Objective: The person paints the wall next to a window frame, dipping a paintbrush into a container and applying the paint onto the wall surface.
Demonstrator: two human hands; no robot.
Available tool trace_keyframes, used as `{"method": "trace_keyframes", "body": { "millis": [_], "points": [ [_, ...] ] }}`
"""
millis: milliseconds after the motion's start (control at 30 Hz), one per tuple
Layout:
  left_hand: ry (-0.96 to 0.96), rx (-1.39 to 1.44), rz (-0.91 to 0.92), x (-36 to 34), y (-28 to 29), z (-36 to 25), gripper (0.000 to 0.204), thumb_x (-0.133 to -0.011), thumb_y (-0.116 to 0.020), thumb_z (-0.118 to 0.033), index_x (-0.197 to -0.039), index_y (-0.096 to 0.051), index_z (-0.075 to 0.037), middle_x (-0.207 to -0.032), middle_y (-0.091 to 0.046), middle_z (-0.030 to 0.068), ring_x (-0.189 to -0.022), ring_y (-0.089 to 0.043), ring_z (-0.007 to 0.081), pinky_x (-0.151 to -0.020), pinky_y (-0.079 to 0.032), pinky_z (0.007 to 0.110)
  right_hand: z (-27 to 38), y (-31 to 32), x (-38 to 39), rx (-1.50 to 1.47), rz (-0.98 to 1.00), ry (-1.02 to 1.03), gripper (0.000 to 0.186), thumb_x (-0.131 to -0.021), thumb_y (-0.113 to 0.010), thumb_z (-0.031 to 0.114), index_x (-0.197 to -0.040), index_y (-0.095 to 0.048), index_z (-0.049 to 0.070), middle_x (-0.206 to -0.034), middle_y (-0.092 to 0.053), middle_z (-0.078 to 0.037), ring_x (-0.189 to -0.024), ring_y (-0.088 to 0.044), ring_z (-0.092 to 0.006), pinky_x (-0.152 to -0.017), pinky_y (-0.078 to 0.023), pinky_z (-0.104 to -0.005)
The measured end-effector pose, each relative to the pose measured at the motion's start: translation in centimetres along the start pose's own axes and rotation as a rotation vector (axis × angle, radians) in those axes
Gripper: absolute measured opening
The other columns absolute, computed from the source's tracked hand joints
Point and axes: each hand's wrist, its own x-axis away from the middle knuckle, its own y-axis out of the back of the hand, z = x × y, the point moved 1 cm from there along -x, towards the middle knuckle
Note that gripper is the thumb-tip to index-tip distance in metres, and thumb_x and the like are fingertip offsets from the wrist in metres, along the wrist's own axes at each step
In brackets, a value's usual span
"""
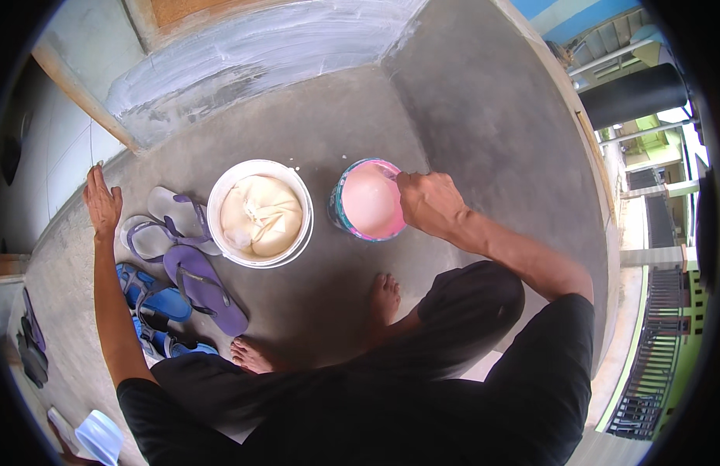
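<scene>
My right hand (428, 203) grips the rim of a small bucket (338, 210) that holds pink paint, on the concrete floor in front of me. A larger white bucket (260, 165) with cream paint and a plastic liner sits to its left. My left hand (100, 203) is stretched out to the left with fingers apart, resting flat against the wall and holding nothing. My bare feet (385, 297) stand on the floor below the buckets.
Several flip-flops, purple (208, 289), grey (159, 233) and blue (154, 299), lie left of the white bucket. A wall with a pale painted base (243, 58) runs along the back. A railing and gate (647, 365) are at the right. A pale blue cup (104, 436) is at the lower left.
</scene>
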Motion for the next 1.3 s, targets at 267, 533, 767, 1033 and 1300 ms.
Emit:
{"method": "trace_keyframes", "body": {
  "millis": [267,533,767,1033,1300],
  "points": [
    [0.041,-0.037,0.019,0.5,0.4,0.1,0.066,-0.076,-0.058,-0.007,-0.139,-0.039,-0.001,-0.137,-0.046,0.0177,-0.122,-0.051,0.0343,-0.107,-0.035,0.048,1.9,0.0,0.8,-0.272,0.058,-0.074,0.011,-0.074,-0.066,0.009,-0.071,-0.064,-0.001,-0.067,-0.063,-0.024,-0.062,-0.064,-0.0413,-0.060,-0.053,-0.0468],
    [0.016,-0.032,0.062,-0.3,0.6,-1.1,0.066,-0.076,-0.057,-0.007,-0.139,-0.040,0.000,-0.135,-0.046,0.0191,-0.123,-0.048,0.0347,-0.106,-0.035,0.049,-0.5,-0.1,1.1,-0.635,0.096,-0.254,0.017,-0.077,-0.069,0.014,-0.083,-0.071,-0.001,-0.064,-0.064,-0.020,-0.058,-0.066,-0.0286,-0.057,-0.051,-0.0390],
    [0.031,-0.012,0.041,-0.1,0.7,-0.3,0.068,-0.074,-0.057,-0.005,-0.139,-0.039,0.000,-0.136,-0.045,0.0189,-0.124,-0.048,0.0342,-0.107,-0.035,0.048,-3.5,0.5,-0.3,-0.427,0.065,-0.356,0.015,-0.076,-0.066,0.013,-0.081,-0.069,-0.001,-0.066,-0.065,-0.021,-0.059,-0.066,-0.0324,-0.058,-0.051,-0.0424],
    [0.018,-0.030,0.022,0.2,-1.0,0.2,0.070,-0.073,-0.057,-0.004,-0.140,-0.037,0.003,-0.139,-0.043,0.0195,-0.127,-0.046,0.0337,-0.109,-0.033,0.047,-3.2,-1.6,-0.6,-0.047,-0.050,-0.143,0.010,-0.072,-0.057,0.006,-0.070,-0.062,-0.003,-0.067,-0.063,-0.026,-0.065,-0.065,-0.0417,-0.061,-0.054,-0.0477],
    [0.055,-0.004,0.067,0.8,-0.1,-0.5,0.066,-0.074,-0.059,-0.005,-0.137,-0.040,0.002,-0.136,-0.043,0.0188,-0.122,-0.048,0.0344,-0.108,-0.033,0.047,1.3,0.7,0.6,-0.054,-0.114,0.006,0.008,-0.074,-0.060,0.006,-0.073,-0.060,-0.002,-0.065,-0.064,-0.023,-0.058,-0.064,-0.0406,-0.056,-0.053,-0.0489]
  ]
}}
